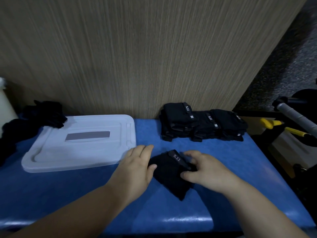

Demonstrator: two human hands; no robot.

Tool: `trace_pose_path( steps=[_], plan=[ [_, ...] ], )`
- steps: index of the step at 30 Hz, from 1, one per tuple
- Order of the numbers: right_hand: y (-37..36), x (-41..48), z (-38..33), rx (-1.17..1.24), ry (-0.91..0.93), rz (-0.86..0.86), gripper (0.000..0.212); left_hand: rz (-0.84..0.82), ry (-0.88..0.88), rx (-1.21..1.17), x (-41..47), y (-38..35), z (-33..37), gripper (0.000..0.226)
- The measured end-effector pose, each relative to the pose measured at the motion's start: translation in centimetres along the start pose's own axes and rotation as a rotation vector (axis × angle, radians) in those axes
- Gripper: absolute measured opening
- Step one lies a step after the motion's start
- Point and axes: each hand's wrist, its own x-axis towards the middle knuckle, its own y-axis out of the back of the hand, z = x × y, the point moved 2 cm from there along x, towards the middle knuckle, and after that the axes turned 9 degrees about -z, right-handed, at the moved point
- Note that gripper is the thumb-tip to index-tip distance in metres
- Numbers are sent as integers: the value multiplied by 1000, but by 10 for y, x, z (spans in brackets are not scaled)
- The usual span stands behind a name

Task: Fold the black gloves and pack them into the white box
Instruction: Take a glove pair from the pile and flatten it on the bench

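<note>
2 forearms extended, left hand [137, 167] flat, fingers [145, 150] straight, against black glove [169, 180], right hand [206, 170] pinching it, fingers curled

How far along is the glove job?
Done: a stack of folded gloves at the back right. In hand: one glove on the blue table, left hand flat against its edge, right hand with fingers curled on it. Left: a loose pile of unfolded gloves at far left, and all packing; the white box looks shut, no gloves seen in it.
</note>
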Motion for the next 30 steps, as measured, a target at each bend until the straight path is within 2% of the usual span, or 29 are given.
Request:
trace_pose_path(
  steps=[2, 4, 6, 9, 14, 16, 18, 21, 25, 28, 30],
  plan=[
    [0, -3, -2, 16, -20, -4, 53, 79, 42, -29, -1, 5, 2, 46],
    [-2, -6, -6, 47, -30, 10, 44, -17, 192, -208, -3, 7, 5, 45],
    [-7, -8, -10, 75, -39, 15, 43, -127, 276, -343, -4, 6, 10, 50],
    [-14, -9, -15, 97, -44, 27, 41, -199, 324, -496, -1, 7, 18, 67],
    [-15, -14, -18, 306, -15, 60, 34, -196, 442, -959, 9, 3, 23, 82],
    [-13, -15, -17, 420, -8, 96, 37, -183, 469, -1171, 13, -2, 28, 71],
    [-10, -15, -15, 568, 7, 142, 41, -149, 442, -1305, 18, 0, 38, 45],
    [-4, -18, -18, 871, 17, 113, 37, -124, 396, -1391, 25, 8, 57, 21],
    [5, -21, -20, 1195, 52, 76, 33, -137, 322, -1441, 40, 12, 73, 22],
    [10, -18, -19, 1288, 89, 154, 18, -112, 306, -1447, 52, 13, 80, 27],
    [14, -16, -17, 1316, 105, 219, 17, -78, 296, -1423, 59, 12, 85, 29]
  ],
)
